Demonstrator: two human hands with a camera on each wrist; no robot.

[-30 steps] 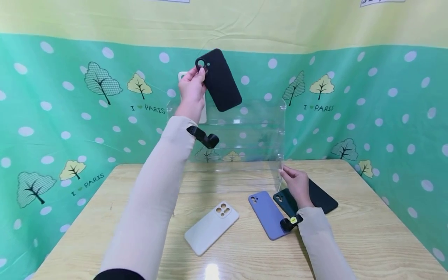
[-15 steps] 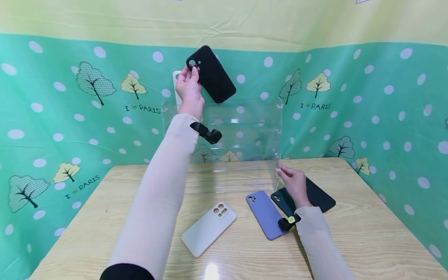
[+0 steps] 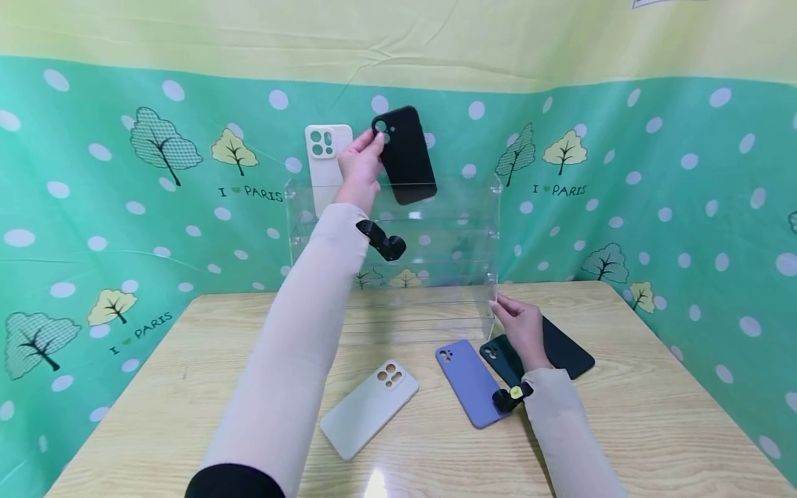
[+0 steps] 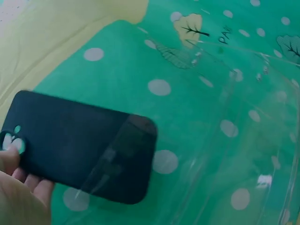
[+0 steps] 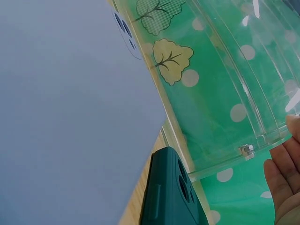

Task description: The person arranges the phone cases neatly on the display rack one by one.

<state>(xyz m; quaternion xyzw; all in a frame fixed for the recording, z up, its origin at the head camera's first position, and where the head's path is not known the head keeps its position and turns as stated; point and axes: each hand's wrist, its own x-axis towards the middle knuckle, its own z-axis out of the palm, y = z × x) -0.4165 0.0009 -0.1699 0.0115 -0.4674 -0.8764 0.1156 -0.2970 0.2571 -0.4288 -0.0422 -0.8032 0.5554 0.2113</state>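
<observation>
My left hand (image 3: 361, 166) pinches a black phone case (image 3: 409, 155) at its camera-hole end, over the top tier of a clear acrylic display rack (image 3: 448, 245). The case leans slightly, its lower end overlapping the rack's top front panel. In the left wrist view, the thumb lies by the camera hole of the black case (image 4: 84, 145). A white phone case (image 3: 324, 149) stands upright at the rack's top left, partly hidden by the left hand. Down at the rack's right side, my right hand (image 3: 526, 328) grips the edge between thumb and fingers.
On the wooden table (image 3: 236, 387) lie a pale grey phone case (image 3: 367, 418), a lavender one (image 3: 467, 384), a dark green one (image 3: 498, 353) and another black one (image 3: 566, 349), partly behind the right hand. A patterned curtain (image 3: 672, 207) hangs behind the rack.
The left hand first rises slightly, then moves right and down with the black case, which now tilts less. More of the white case shows. The right hand stays on the rack's edge.
</observation>
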